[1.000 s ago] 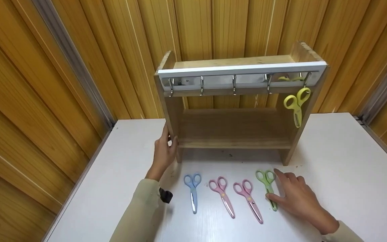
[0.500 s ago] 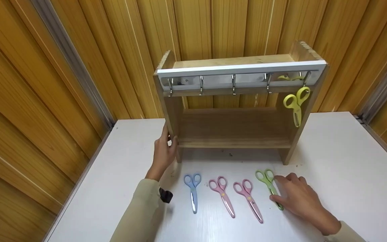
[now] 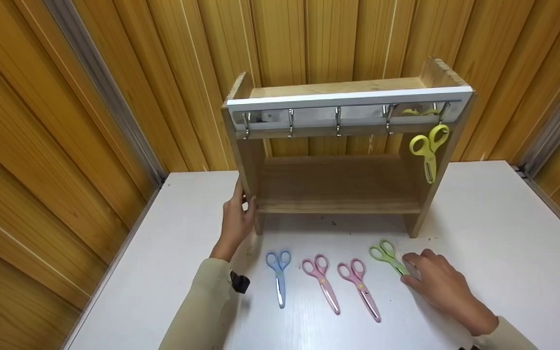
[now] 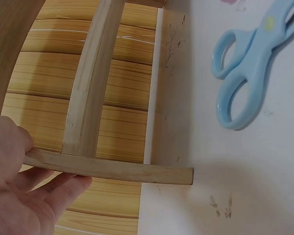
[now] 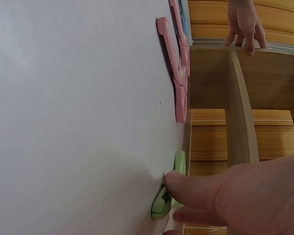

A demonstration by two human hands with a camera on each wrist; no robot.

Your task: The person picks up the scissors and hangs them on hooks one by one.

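My left hand (image 3: 235, 218) grips the left side panel (image 4: 137, 172) of a wooden rack (image 3: 341, 187), thumb on one face and fingers on the other. On the table in front of the rack, my right hand (image 3: 438, 279) pinches the blade end of the green scissors (image 3: 393, 262), whose handle loops point up and left. In the right wrist view the thumb lies against the green scissors (image 5: 160, 208). To their left lie two pink scissors (image 3: 323, 284) and a pair of blue scissors (image 3: 280, 279). Yellow scissors (image 3: 429, 153) hang by one loop from the rack's rightmost hook.
Several metal hooks (image 3: 338, 121) line the white strip (image 3: 304, 102) across the rack's upper front. The white table (image 3: 197, 204) meets wood-patterned walls (image 3: 328, 39) behind and at the sides. Small dark specks mark the tabletop below the rack.
The green scissors have turned, their blade end swinging to the right along with my right hand. The right fingers have drawn in on the blade. My left hand stays on the panel.
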